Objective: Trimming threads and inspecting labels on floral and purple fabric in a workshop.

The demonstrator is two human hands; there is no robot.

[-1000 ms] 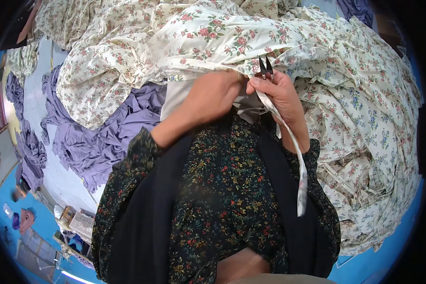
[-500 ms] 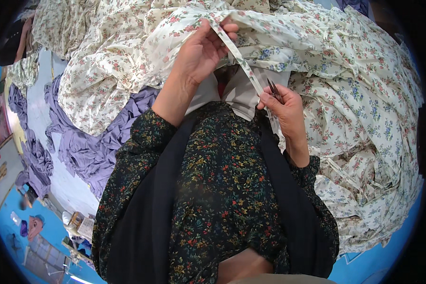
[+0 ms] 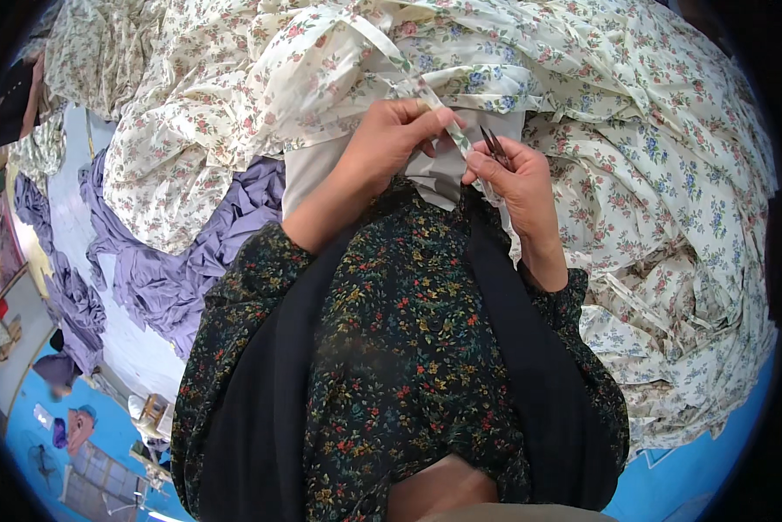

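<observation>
A narrow floral fabric strip runs from the white flowered cloth in front of me down to my hands. My left hand pinches it between thumb and fingers. Close by on the right, my right hand grips the strip's near part between thumb and forefinger. That same hand also holds small dark thread snips, their pointed blades sticking up past the fingers. The tail of the strip hangs below my right hand, partly hidden by it.
Large heaps of white flowered fabric lie ahead and to the right. Crumpled purple cloth is at the left, beside a pale table surface. Other people and room furnishings appear small at the far left, above a blue floor.
My left hand has come nearer and rightward, and now pinches the strip close to my right hand. The right hand, still holding the snips, has shifted only slightly.
</observation>
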